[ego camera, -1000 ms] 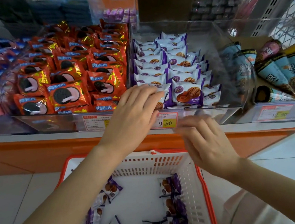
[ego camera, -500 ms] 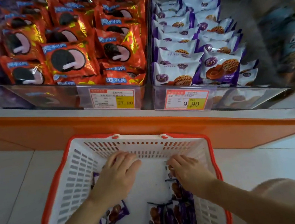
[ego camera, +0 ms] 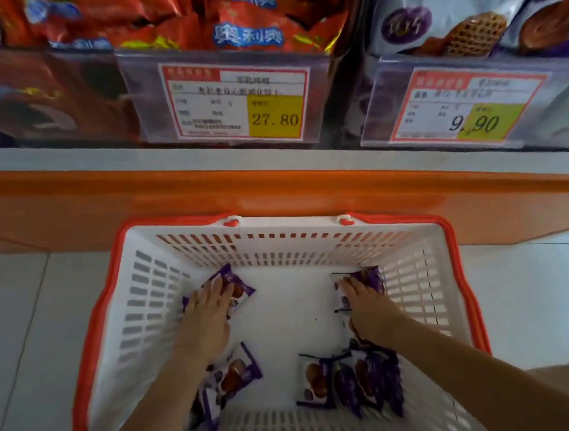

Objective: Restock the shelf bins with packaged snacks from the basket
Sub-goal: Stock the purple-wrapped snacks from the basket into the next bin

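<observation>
Illumination: even and diffuse, taken to fall from above. Only faint, soft shadows are recorded beneath the left hand and the right hand. The white slotted plastic basket with orange rim is rendered bright and slightly washed out inside. Specular glare is noted on the crinkled red-orange foil packets, and a hazy sheen on the clear plastic bin fronts. The upper shelf is smeared by motion blur. On the white-and-yellow price label the small print is illegible and the large digits are readable. The orange shelf edge band is bowed by wide-angle distortion. The forearms are stretched toward the lower corners. The lower right corner is out of focus.
</observation>
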